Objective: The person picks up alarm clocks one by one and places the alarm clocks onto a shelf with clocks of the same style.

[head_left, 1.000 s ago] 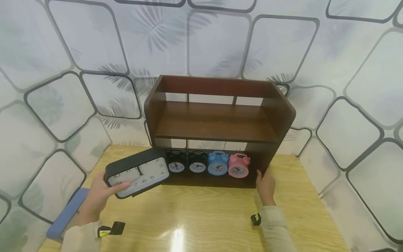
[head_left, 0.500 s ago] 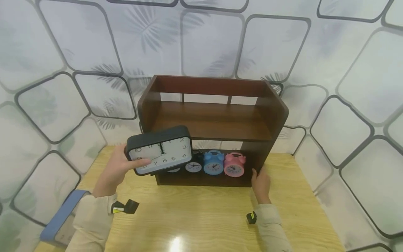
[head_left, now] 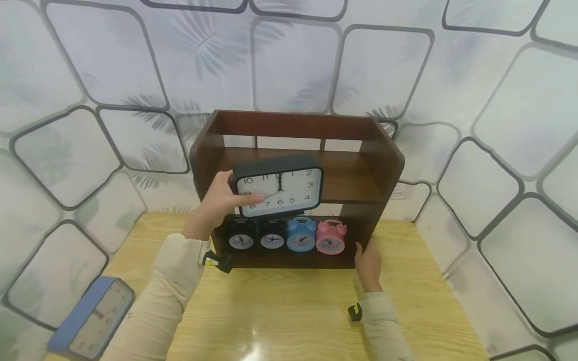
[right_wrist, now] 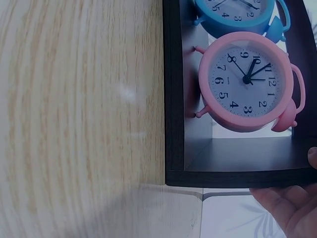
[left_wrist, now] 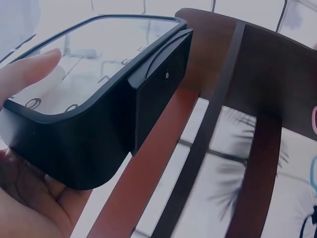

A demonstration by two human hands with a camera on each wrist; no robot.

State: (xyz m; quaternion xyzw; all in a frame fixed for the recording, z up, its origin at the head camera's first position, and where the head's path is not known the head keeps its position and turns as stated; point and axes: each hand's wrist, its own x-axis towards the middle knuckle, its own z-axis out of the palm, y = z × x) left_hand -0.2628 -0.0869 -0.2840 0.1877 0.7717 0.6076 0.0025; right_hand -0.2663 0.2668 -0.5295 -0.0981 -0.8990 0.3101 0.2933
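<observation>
My left hand point(head_left: 217, 203) grips a black rectangular clock point(head_left: 281, 188) by its left end, thumb across the white dial and fingers behind it. The clock hangs in front of the upper board of the dark wooden shelf point(head_left: 293, 123), tilted slightly. In the left wrist view a flat black piece point(left_wrist: 161, 84) stands out from the clock's underside. My right hand point(head_left: 369, 263) holds the shelf's right side panel near the bottom; the right wrist view shows the thumb point(right_wrist: 312, 156) inside the panel, fingers outside. Nearest to it stands a pink alarm clock point(head_left: 330, 238).
Left of the pink clock, a blue alarm clock point(head_left: 301, 234) and two black alarm clocks point(head_left: 273, 234) share the lower compartment. A blue rectangular clock point(head_left: 92, 318) sits on the wooden table point(head_left: 280, 306) at the front left. Patterned walls point(head_left: 298, 65) enclose the back and sides.
My left hand has carried the black rectangular clock up and to the right, from beside the shelf to before its upper board. My right hand stays on the side panel.
</observation>
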